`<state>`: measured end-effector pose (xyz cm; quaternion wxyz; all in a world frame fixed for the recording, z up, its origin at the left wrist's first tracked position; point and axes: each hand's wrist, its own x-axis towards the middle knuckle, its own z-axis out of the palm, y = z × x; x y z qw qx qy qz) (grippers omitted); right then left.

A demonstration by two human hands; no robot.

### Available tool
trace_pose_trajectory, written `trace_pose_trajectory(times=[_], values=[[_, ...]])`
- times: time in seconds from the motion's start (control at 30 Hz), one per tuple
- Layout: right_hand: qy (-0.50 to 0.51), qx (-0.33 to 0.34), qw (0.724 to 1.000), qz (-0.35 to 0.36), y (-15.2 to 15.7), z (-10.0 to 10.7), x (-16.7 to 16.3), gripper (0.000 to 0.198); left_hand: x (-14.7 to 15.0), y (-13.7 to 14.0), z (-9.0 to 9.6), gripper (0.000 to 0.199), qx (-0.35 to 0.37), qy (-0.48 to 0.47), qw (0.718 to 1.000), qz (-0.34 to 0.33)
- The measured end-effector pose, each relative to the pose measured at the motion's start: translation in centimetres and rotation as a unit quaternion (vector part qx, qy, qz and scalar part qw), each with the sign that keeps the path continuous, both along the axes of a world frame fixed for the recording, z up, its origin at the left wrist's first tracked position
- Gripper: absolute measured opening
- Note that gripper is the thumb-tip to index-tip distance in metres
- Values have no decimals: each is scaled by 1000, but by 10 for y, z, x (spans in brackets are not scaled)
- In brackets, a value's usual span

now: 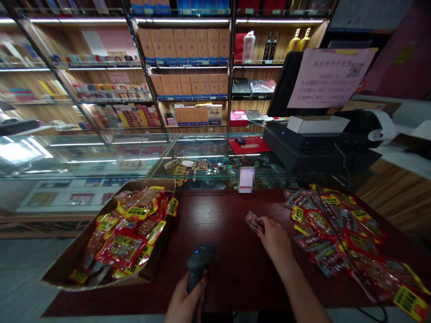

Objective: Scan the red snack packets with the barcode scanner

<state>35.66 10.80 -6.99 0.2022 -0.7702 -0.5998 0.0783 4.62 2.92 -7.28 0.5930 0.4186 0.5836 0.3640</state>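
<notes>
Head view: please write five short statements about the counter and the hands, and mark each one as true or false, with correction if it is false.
1. The left hand holds a handheld scanner. True.
2. The right hand touches nothing. False: the right hand holds a small packet.
3. The cardboard box is to the right of the scanner. False: the box is to the left of the scanner and holds many packets.
4. A sheet with printed text covers part of the dark monitor. True.
5. Loose packets lie on the tabletop, to the right of the right hand. True.
</notes>
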Motion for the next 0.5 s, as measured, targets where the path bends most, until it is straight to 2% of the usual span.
trace_pose_trajectory(times=[0.07, 0.1, 0.13, 0.17, 0.2, 0.27, 0.3, 0.33, 0.37, 0.4, 0.5], values=[[100, 17, 995, 8, 11, 3, -6, 45, 0, 1, 0, 65, 8, 3, 1000, -2], [170, 31, 985, 15, 16, 3, -9, 42, 1, 1, 0, 64, 8, 2, 1000, -5], [258, 45, 965, 21, 20, 4, -14, 35, 1, 1, 1, 63, 6, 2, 1000, -7], [361, 57, 930, 23, 24, 3, -21, 28, 2, 1, 3, 63, 3, 3, 1000, -6], [471, 67, 880, 19, 25, 2, -29, 26, 3, 1, 6, 64, -2, 5, 1000, -4], [657, 81, 750, -11, 24, -2, -47, 36, 5, 0, 14, 67, -8, 13, 1000, 7], [715, 88, 693, -28, 21, -4, -56, 42, 7, -1, 19, 66, -8, 18, 1000, 8], [749, 99, 653, -43, 18, -6, -63, 45, 8, -2, 23, 64, -5, 23, 1000, 6], [766, 113, 631, -54, 15, -8, -70, 48, 9, -3, 28, 60, 0, 28, 1000, 1], [771, 126, 621, -59, 12, -10, -75, 52, 10, -4, 33, 56, 7, 34, 999, -5], [768, 135, 624, -49, 8, -12, -80, 61, 12, -4, 45, 50, 37, 45, 998, -11]])
